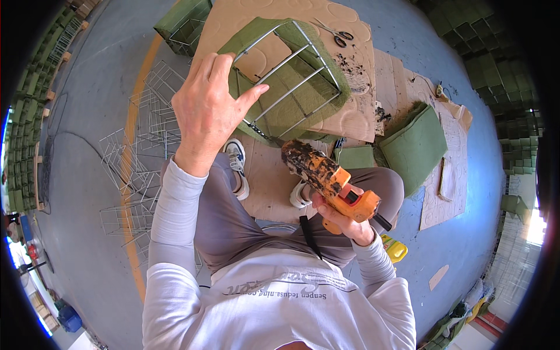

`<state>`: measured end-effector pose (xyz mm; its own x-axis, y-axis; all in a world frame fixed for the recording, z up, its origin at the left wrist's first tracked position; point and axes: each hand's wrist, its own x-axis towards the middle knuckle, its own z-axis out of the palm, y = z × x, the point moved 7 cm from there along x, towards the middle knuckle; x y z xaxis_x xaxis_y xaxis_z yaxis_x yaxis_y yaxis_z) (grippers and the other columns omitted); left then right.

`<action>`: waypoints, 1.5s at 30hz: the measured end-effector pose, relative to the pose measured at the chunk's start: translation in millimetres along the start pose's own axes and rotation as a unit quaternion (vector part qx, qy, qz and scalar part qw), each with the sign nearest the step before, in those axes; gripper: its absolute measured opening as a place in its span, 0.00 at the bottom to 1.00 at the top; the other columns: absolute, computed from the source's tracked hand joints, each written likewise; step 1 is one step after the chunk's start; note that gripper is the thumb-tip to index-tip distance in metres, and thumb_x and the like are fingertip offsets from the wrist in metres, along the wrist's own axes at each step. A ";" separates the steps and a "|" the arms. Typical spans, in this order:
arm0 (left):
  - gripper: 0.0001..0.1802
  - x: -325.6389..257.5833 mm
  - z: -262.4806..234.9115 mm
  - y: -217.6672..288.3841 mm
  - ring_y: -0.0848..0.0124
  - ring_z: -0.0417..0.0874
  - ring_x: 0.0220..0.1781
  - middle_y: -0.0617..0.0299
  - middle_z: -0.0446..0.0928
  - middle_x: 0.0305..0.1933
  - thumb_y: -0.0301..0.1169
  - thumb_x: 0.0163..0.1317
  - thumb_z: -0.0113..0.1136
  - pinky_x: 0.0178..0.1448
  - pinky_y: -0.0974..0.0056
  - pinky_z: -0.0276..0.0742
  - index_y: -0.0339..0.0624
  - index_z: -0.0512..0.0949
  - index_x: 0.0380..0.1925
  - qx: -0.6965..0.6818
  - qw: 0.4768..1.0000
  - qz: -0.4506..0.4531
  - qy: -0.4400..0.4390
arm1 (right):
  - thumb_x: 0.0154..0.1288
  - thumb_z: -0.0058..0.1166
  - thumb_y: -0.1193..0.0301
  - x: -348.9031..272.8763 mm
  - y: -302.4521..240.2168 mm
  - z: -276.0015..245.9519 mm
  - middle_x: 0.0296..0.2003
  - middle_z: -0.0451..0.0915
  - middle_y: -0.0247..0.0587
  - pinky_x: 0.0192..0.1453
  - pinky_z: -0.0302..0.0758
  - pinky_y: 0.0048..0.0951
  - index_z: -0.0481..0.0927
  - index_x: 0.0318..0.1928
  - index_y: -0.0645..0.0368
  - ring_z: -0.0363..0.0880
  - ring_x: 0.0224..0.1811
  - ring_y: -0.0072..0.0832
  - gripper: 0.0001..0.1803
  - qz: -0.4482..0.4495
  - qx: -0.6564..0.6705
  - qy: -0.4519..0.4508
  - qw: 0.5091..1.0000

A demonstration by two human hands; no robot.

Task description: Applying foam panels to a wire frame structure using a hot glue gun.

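A metal wire frame (290, 56) with green woven mat (318, 105) around its sides lies tilted on a cardboard-topped surface ahead of me. My left hand (210, 96) grips the frame's left edge, fingers curled over the far side and thumb stretched across it. In my right hand (344, 219) is an orange hot glue gun (326, 178), its barrel crusted with black residue. The nozzle points up-left at the frame's near corner, where dark glue shows along the wire; whether the tip touches is unclear.
Black-handled scissors (339, 38) lie on the cardboard (359, 119) among dark scraps. Stacked green mat pieces (414, 149) sit at right. Bare wire frames (146, 128) are piled on the floor at left, beside a cable (76, 135). A yellow object (395, 249) is by my right elbow.
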<state>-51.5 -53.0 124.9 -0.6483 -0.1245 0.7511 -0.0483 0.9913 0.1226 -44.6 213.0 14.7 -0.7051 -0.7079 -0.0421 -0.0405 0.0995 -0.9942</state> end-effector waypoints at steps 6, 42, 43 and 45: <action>0.31 -0.1 -1.1 1.2 0.65 0.83 0.34 0.62 0.78 0.35 0.48 0.43 0.79 0.31 0.63 0.81 0.41 0.77 0.41 0.002 1.000 -0.001 -0.006 | 0.62 0.65 0.74 -6.1 -7.4 -7.1 0.32 0.79 0.33 0.41 0.74 0.25 0.79 0.39 0.60 0.76 0.34 0.23 0.08 0.026 -0.021 -0.014 0.999; 0.30 0.4 1.4 0.8 0.67 0.82 0.36 0.64 0.78 0.34 0.45 0.41 0.81 0.32 0.64 0.82 0.43 0.77 0.39 0.001 1.000 -0.013 -0.004 | 0.62 0.68 0.68 -10.6 -5.5 -16.4 0.26 0.77 0.33 0.32 0.72 0.27 0.78 0.35 0.58 0.74 0.26 0.26 0.11 -0.016 -0.065 0.042 0.997; 0.30 0.7 1.5 1.1 0.67 0.82 0.36 0.64 0.78 0.34 0.45 0.41 0.81 0.31 0.64 0.82 0.43 0.77 0.39 0.002 1.000 -0.012 -0.003 | 0.62 0.68 0.68 -11.3 -4.9 -15.1 0.27 0.77 0.33 0.32 0.72 0.27 0.78 0.35 0.58 0.74 0.26 0.26 0.11 -0.010 -0.074 0.041 0.996; 0.30 1.4 1.6 1.6 0.67 0.82 0.35 0.64 0.78 0.34 0.46 0.41 0.81 0.31 0.64 0.81 0.43 0.77 0.39 -0.001 1.000 -0.011 0.000 | 0.62 0.68 0.68 -11.9 -2.3 -12.1 0.27 0.77 0.33 0.32 0.72 0.28 0.78 0.36 0.58 0.74 0.26 0.26 0.11 -0.005 -0.062 0.041 0.997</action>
<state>-53.7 -51.5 125.1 -0.6469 -0.1464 0.7484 -0.0614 0.9882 0.1402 -44.7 229.6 18.6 -0.7596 -0.6501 -0.0183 -0.1319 0.1816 -0.9745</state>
